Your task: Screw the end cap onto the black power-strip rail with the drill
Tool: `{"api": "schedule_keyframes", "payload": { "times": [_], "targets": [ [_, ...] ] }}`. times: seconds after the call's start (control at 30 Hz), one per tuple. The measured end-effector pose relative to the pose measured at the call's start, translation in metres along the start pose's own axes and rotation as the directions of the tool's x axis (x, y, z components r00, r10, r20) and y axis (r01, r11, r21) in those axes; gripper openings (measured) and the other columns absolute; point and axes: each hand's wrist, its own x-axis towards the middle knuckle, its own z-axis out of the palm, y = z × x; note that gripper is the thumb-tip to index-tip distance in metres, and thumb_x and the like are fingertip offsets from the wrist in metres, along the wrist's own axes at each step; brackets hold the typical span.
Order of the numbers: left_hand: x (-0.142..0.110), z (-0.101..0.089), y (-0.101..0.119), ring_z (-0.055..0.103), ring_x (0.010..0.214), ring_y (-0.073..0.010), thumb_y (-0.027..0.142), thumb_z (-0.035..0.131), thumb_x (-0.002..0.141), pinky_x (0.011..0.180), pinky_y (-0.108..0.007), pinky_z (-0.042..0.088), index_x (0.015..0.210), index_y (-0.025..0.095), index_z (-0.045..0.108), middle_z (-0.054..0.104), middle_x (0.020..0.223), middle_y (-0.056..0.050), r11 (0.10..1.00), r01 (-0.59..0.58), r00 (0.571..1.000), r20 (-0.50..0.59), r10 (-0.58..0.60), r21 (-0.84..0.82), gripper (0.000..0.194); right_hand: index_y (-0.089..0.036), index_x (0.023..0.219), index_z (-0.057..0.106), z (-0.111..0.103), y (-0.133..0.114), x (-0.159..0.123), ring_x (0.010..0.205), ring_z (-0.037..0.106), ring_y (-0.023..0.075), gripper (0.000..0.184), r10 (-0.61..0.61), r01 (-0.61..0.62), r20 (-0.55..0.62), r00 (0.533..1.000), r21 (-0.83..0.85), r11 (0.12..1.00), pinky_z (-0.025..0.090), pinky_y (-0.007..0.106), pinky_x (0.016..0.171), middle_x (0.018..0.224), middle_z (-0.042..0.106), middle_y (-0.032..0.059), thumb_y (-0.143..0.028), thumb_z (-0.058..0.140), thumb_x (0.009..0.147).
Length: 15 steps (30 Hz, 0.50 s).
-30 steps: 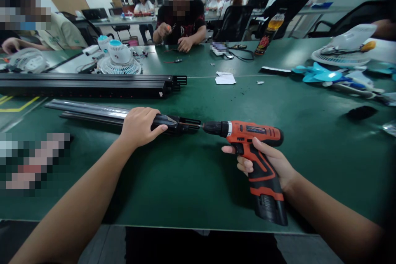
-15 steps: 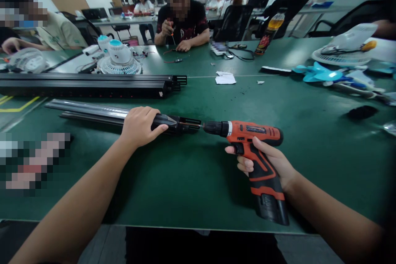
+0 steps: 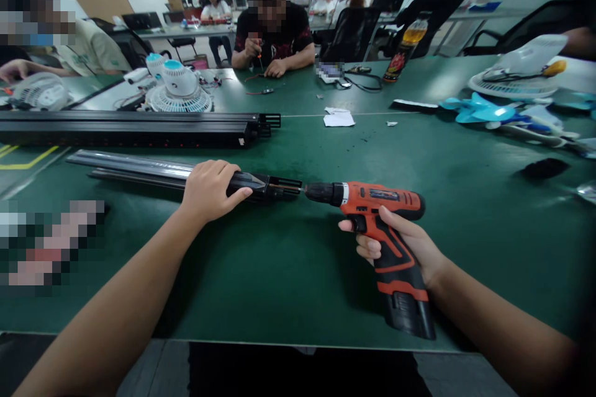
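Note:
My left hand (image 3: 212, 192) is wrapped over a long black metal profile (image 3: 144, 166) that lies on the green table, pressing it near its right end. A slotted black end piece (image 3: 285, 187) sticks out of the profile to the right of that hand. My right hand (image 3: 410, 239) grips the handle of an orange and black cordless drill (image 3: 384, 193), with the index finger at the trigger. The drill points left, and its chuck (image 3: 323, 192) is in line with the end piece. Its thin bit reaches the slotted end; the very tip is hidden.
More black profiles (image 3: 121, 127) lie behind mine. White fan parts (image 3: 180, 84) stand at the back left, with blue fan blades (image 3: 484, 108) at the right. A paper scrap (image 3: 339, 117) and a bottle (image 3: 404, 53) are on the table (image 3: 279, 285). Across it, a person (image 3: 274, 25) holds a screwdriver.
Both hands, the drill and the profile stay practically where they were. Only a very slight shift of the view is visible.

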Motion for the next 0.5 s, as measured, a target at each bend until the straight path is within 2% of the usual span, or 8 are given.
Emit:
{"api": "schedule_keyframes", "payload": {
  "times": [0.5],
  "targets": [
    [-0.0004, 0.0010, 0.0007, 0.064, 0.097, -0.0351, 0.077, 0.037, 0.096, 0.089, -0.051, 0.049, 0.112, 0.017, 0.073, 0.073, 0.106, -0.016, 1.000, 0.002, 1.000, -0.022, -0.002, -0.022, 0.072, -0.010, 0.115, 0.076, -0.0013, 0.0010, -0.0001, 0.060, 0.052, 0.0116, 0.053, 0.002, -0.001, -0.016, 1.000, 0.004, 1.000, 0.045, 0.019, 0.052, 0.064, 0.061, 0.0016, -0.055, 0.076, 0.088]
  ]
}}
